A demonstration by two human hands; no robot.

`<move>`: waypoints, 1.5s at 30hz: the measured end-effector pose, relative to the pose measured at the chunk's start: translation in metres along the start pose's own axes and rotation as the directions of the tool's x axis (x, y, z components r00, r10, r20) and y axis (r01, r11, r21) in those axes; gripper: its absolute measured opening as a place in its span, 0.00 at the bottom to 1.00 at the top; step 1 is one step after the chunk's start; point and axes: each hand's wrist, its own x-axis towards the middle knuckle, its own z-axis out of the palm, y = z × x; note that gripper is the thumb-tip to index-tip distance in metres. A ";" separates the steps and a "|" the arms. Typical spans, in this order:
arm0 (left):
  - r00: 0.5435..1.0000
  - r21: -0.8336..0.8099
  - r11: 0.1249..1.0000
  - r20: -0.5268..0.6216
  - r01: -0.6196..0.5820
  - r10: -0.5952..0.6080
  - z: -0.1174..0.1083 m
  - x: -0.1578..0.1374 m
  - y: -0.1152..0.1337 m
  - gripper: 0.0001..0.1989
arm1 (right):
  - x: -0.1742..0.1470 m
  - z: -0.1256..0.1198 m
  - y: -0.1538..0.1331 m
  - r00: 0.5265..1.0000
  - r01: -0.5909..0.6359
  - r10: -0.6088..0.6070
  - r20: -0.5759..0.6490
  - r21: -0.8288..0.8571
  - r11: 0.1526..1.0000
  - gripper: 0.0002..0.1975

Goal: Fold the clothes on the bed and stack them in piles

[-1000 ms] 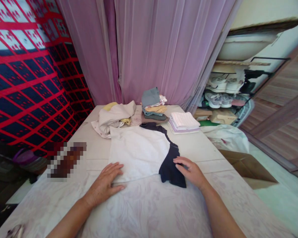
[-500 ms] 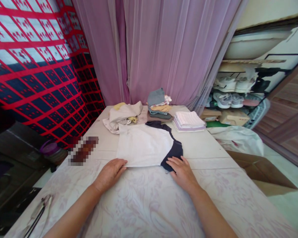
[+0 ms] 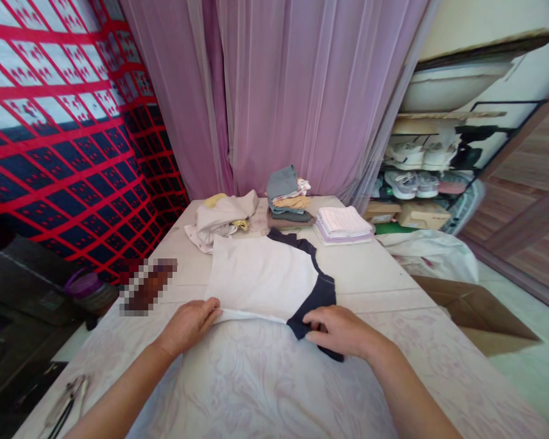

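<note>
A white T-shirt (image 3: 260, 277) with dark navy sleeves and neckline lies flat on the cloth-covered surface, its hem to the left. My left hand (image 3: 192, 323) is closed on the near corner of the hem, fingers and thumb pinching the fabric. The near edge is lifted slightly between my hands. At the near dark sleeve, my right hand (image 3: 341, 329) has its fingers bent over the fabric, the thumb below them. Part of that sleeve hangs out under the hand.
Behind the shirt are a loose beige garment (image 3: 226, 216), a stack of folded coloured clothes (image 3: 288, 201) and a folded white-and-lilac pile (image 3: 343, 222). A cardboard box (image 3: 471, 311) stands off the right edge. Cords (image 3: 66, 405) lie at the near left.
Both hands have drawn the shirt's near edge slightly up and towards me. More of the dark sleeve now shows below my right hand, whose fingers have curled. The view has shifted slightly.
</note>
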 end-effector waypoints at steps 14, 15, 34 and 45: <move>0.817 -0.233 0.837 -0.200 0.496 -0.540 -0.041 0.153 -0.059 0.26 | 0.155 -0.047 0.108 0.729 -0.467 0.504 -0.463 0.202 0.861 0.23; 0.810 -0.237 0.816 -0.150 0.527 -0.567 -0.042 0.164 -0.062 0.27 | 0.162 -0.047 0.110 0.735 -0.465 0.496 -0.463 0.189 0.865 0.24; 0.870 -0.053 0.979 -0.450 0.199 -0.201 -0.007 0.173 -0.037 0.22 | 0.173 -0.071 0.077 0.678 -0.600 0.410 -0.611 -0.137 0.788 0.20; 0.948 0.124 0.992 -0.316 0.006 0.034 0.038 0.169 -0.022 0.25 | 0.228 -0.078 0.094 0.842 -0.314 0.375 -0.387 0.213 0.925 0.13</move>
